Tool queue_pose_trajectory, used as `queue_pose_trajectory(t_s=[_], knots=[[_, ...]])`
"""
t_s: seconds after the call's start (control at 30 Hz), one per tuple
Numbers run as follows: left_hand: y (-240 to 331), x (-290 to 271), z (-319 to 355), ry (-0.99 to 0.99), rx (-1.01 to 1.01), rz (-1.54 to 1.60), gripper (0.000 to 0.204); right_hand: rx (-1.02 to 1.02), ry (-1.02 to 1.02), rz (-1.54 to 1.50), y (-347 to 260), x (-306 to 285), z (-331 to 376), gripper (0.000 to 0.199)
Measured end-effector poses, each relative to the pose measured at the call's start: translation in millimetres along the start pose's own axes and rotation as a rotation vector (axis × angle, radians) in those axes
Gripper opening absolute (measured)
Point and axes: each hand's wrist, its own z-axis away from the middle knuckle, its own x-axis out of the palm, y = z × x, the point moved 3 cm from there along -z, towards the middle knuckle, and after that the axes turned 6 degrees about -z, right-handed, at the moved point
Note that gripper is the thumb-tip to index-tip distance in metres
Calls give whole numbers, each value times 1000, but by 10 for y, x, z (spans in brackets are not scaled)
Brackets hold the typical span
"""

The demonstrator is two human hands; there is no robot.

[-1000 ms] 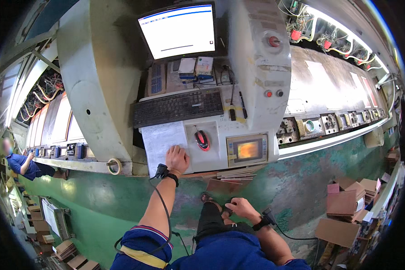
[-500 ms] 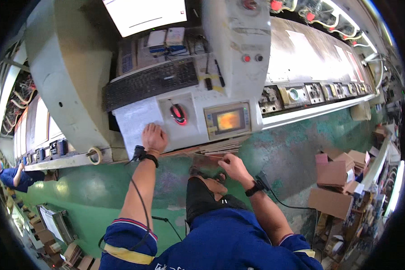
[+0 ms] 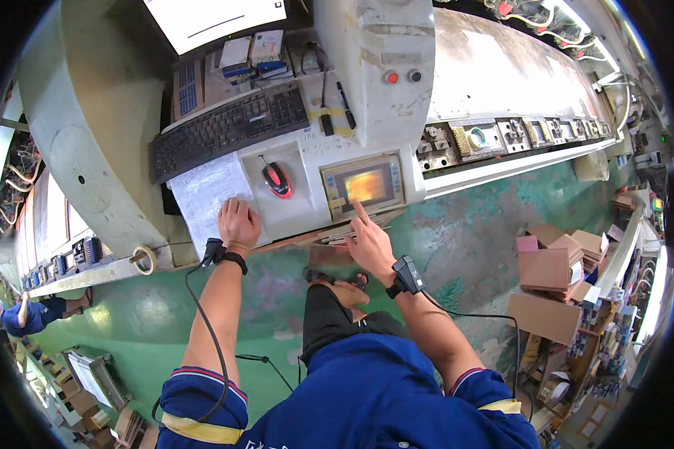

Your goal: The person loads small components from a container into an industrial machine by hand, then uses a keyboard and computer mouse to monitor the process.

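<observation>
My right hand (image 3: pixel 368 241) reaches over the panel's front edge, index finger stretched out and the other fingers bent. Its fingertip is at the lower edge of a lit orange touchscreen (image 3: pixel 365 187); whether it touches the glass is hard to tell. Nothing is held in that hand. My left hand (image 3: pixel 238 224) rests, fingers slightly bent, on a sheet of white paper (image 3: pixel 206 196) covered with a fine printed grid. Just right of that hand lies a black and red computer mouse (image 3: pixel 277 180) in a shallow recess. A black keyboard (image 3: pixel 228 129) sits beyond the paper.
Behind the keyboard are small boxes (image 3: pixel 252 52) and a lit monitor (image 3: pixel 216 19). A red button (image 3: pixel 392 77) is on the grey column. A long machine bed (image 3: pixel 517 75) extends right. Cardboard boxes (image 3: pixel 550 268) stand at right. Another person (image 3: pixel 22 316) is at far left.
My right hand has moved from below the panel's front edge up to the touchscreen, its index finger now extended. My left hand stays on the paper. The view has shifted slightly.
</observation>
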Motion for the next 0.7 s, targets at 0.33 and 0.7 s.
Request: queue_pose_trajectory(t_s=[0.33, 0.7], knots=[[-80, 55, 37, 46, -38, 11, 12, 2, -53, 37, -100, -17, -11, 17], [-107, -39, 43, 57, -50, 9, 14, 36, -461, -113, 42, 376, 912, 22]])
